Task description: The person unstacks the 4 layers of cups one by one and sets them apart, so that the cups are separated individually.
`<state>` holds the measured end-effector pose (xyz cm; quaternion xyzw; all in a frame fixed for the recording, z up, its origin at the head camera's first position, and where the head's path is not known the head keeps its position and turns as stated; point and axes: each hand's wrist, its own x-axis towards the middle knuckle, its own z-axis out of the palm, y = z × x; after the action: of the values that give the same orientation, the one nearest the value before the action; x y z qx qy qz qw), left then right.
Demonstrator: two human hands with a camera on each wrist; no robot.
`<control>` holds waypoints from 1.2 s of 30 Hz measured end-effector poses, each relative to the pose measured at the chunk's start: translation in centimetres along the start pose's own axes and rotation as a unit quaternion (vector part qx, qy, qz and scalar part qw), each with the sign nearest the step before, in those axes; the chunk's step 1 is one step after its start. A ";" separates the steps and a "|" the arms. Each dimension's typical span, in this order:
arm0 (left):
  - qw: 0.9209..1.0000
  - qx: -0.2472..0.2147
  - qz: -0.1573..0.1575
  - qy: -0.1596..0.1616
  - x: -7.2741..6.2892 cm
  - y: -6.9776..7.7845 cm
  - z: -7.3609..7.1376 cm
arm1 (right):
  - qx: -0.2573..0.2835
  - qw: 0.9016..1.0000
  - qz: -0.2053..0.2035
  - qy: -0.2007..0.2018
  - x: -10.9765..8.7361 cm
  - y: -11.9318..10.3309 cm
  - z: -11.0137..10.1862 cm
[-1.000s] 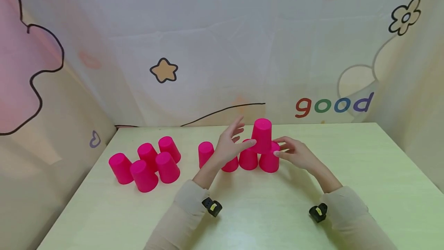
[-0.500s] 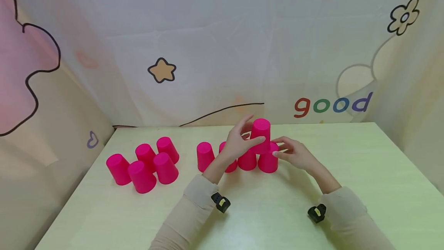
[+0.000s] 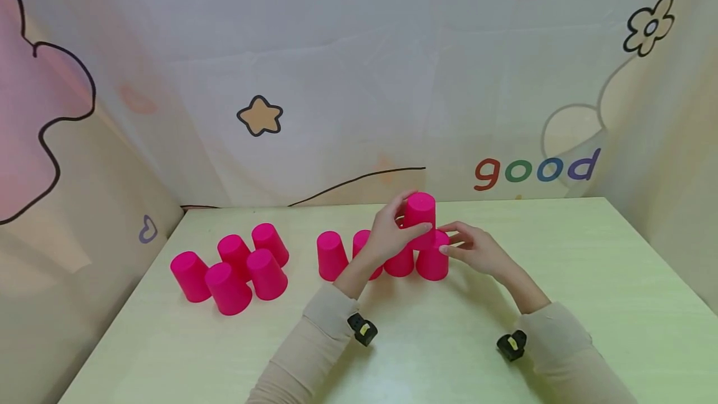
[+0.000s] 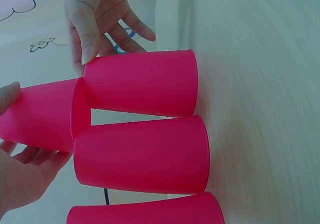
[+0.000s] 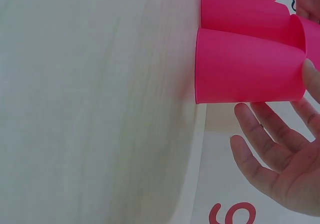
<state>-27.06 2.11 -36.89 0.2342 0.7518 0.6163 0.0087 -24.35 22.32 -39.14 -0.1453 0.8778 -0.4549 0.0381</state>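
An upside-down pink cup (image 3: 421, 207) stands a level above a row of upside-down pink cups. My left hand (image 3: 391, 229) holds it, thumb on the near side and fingers round the far side. Its rim spans the tops of the row's right-end cup (image 3: 432, 264) and the neighbouring cup (image 3: 399, 263), also seen in the left wrist view. My right hand (image 3: 477, 248) has its thumb and forefinger on either side of that right-end cup near its top; the other fingers spread away in the right wrist view. My left forearm partly hides a third row cup (image 3: 360, 243).
The row's left-end cup (image 3: 331, 255) stands slightly apart. Farther left, several upside-down pink cups form a loose cluster, with one cup (image 3: 229, 290) nearest the front. A printed cloth (image 3: 336, 80) hangs behind the pale table (image 3: 449, 341).
My left hand has moved right and its fingers have come round the upper cup. The right hand stays at the right-end cup. The view has shifted slightly.
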 end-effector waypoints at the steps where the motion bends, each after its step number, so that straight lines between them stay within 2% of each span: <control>1: 1.000 -0.001 0.000 0.002 0.0 0.0 0.0 | 0.000 1.000 0.000 -0.001 0.0 0.0 0.0; 13: 1.000 -0.012 0.004 0.013 -0.9 0.9 -0.8 | 0.002 1.000 -0.002 -0.002 0.1 0.1 0.1; 20: 0.999 -0.011 0.023 0.018 -1.7 1.2 -1.4 | -0.001 1.000 0.000 0.001 0.1 0.1 0.1; 28: 0.999 0.005 0.045 0.030 -2.7 1.3 -2.3 | 0.006 1.000 -0.002 0.000 0.1 -0.1 0.2; 31: 0.998 0.018 0.053 0.025 -3.4 2.5 -2.6 | 0.004 1.000 -0.003 0.001 0.2 0.0 0.2; 36: 0.998 0.031 0.051 0.021 -4.0 2.6 -3.0 | 0.002 1.000 0.002 0.001 0.3 0.3 0.3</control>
<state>-23.52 -1.73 -34.90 0.2591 0.7576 0.5974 -0.0457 -24.65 22.18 -39.57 -0.1432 0.8770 -0.4570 0.0388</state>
